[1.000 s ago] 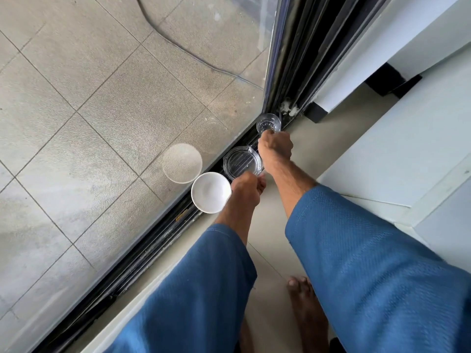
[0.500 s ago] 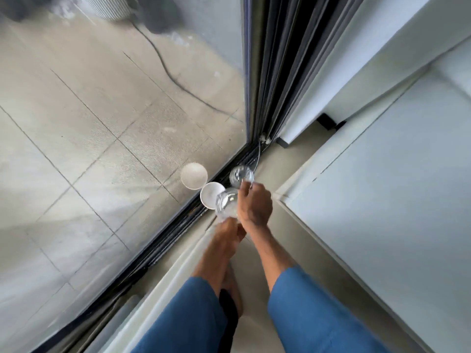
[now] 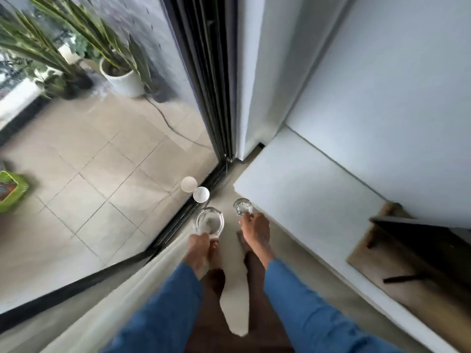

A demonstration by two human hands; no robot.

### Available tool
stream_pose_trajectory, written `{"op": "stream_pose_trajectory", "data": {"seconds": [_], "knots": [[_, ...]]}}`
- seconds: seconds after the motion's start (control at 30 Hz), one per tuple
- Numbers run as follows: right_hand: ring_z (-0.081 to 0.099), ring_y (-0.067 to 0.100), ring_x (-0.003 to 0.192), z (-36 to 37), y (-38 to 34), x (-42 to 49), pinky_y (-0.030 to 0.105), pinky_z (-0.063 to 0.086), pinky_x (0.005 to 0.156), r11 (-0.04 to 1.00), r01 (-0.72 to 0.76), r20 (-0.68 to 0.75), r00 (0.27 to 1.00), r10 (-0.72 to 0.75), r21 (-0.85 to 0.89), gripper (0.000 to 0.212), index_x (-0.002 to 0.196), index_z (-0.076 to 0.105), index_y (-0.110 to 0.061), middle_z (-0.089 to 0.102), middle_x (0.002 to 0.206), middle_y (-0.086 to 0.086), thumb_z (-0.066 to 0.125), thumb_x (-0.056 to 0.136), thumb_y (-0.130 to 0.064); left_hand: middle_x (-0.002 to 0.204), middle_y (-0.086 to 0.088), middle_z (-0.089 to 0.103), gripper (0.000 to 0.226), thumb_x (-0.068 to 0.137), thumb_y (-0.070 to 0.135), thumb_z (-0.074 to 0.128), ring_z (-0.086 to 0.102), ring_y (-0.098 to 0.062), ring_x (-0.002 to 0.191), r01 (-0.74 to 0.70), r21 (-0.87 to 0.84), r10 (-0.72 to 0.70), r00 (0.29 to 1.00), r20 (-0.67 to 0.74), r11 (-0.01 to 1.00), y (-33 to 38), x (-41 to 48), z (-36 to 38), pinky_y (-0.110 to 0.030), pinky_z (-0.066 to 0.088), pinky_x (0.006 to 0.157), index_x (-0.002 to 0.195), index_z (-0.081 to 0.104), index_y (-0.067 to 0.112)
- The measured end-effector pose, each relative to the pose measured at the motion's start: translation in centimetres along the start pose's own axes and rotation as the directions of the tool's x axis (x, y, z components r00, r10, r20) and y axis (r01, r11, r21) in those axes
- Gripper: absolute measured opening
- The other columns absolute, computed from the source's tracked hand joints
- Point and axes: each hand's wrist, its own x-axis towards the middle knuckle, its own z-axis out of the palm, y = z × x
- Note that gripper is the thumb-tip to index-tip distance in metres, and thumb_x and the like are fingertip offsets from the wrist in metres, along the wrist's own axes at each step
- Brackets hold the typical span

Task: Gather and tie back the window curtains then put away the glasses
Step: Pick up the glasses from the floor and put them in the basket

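Blur softens most of the view, and the backs of both hands hide much of their fingers. The left hand [image 3: 201,244] pinches the near rim of a wide glass [image 3: 209,221]. The right hand [image 3: 256,230] is curled round the near side of a small glass [image 3: 243,207], though how its fingertips lie cannot be told. Both glasses are held in the air above the indoor floor [image 3: 229,314], apart from each other, the wide one nearer the glass door [image 3: 102,187]. The person's bare feet [image 3: 216,258] are partly covered by the hands and the blue sleeves [image 3: 305,314]. A green basket [image 3: 11,192] is cut off by the left edge. The dark upright strips [image 3: 211,72] at the door's edge may be frame or curtain folds; which cannot be told. A pale strip [image 3: 142,289] along the foot of the door is likewise too blurred to name.

Counted: two hands and two glasses. One white cup [image 3: 201,194] stands by the door track, with one reflection [image 3: 188,184] in the pane just beside it. Outside there are one white plant pot [image 3: 125,80] and one cable [image 3: 165,118].

The indoor floor is pale beige, and beyond the pane lie square beige tiles [image 3: 89,212]. To the right stand white walls [image 3: 395,85] and a low white ledge [image 3: 305,200], and past it a wooden piece [image 3: 377,256] with something dark on it
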Motion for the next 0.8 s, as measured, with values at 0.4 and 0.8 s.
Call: {"op": "stream_pose_trajectory", "data": {"seconds": [0.4,0.8], "knots": [[0.073,0.022,0.075,0.6,14.9,-17.4,0.026,0.051,0.065,0.893,-0.179,-0.206,0.937,0.282,0.412,0.041,0.074,0.081,-0.012,0.077,0.074,0.006,0.062,0.090,-0.045,0.045,-0.003,0.057,0.033,0.103,0.006,0.031,0.046,-0.004,0.027,-0.247,0.302,0.163,0.947,0.277,0.921,-12.4,-14.1,-2.6,-0.013,0.035,0.033,0.076,0.050,0.006],[0.054,0.010,0.045,2.6,28.1,-32.4,0.024,0.041,0.050,0.689,-0.182,-0.253,0.840,0.480,0.702,0.043,0.068,0.074,-0.011,0.069,0.057,-0.002,0.055,0.097,-0.036,0.067,-0.013,0.064,0.033,0.100,0.010,0.035,0.056,-0.007,0.036,-0.349,0.503,0.170,0.914,0.368,0.791,-23.8,-16.7,-8.9,-0.015,0.045,0.038,0.079,0.058,0.000]]}}
